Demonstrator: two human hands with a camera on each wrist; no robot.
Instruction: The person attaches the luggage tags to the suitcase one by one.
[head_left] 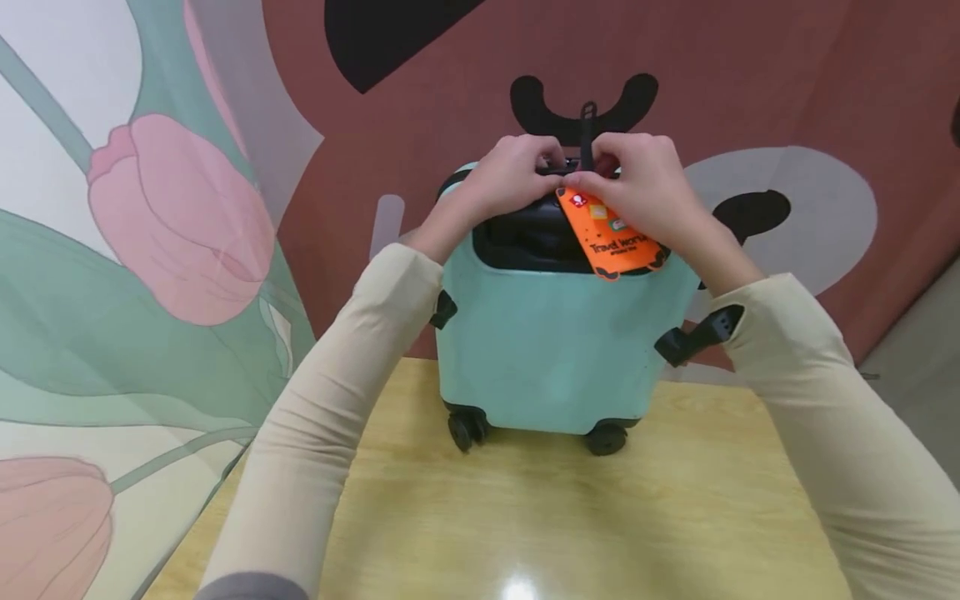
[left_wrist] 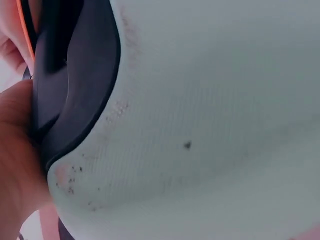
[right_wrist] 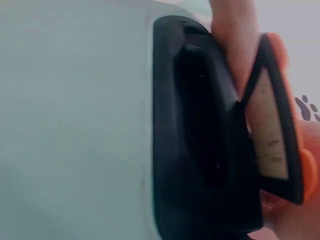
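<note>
A small mint-green suitcase (head_left: 555, 350) on black wheels stands upright on a wooden table (head_left: 525, 533). Its top has a black recessed handle panel (head_left: 525, 237). An orange luggage tag (head_left: 611, 237) with a black strap (head_left: 587, 137) hangs at the handle. My left hand (head_left: 510, 175) and right hand (head_left: 637, 183) meet over the handle, with curled fingers pinching the strap where it joins the tag. The left wrist view shows the suitcase shell (left_wrist: 210, 125) and black panel (left_wrist: 70, 85) up close. In the right wrist view the tag (right_wrist: 272, 140) sits beside the panel (right_wrist: 200, 130).
A wall (head_left: 112, 250) painted with pink tulips and brown shapes stands close behind and to the left of the table. The table's front part lies bare in front of the suitcase. Grey floor (head_left: 922, 358) shows at the right.
</note>
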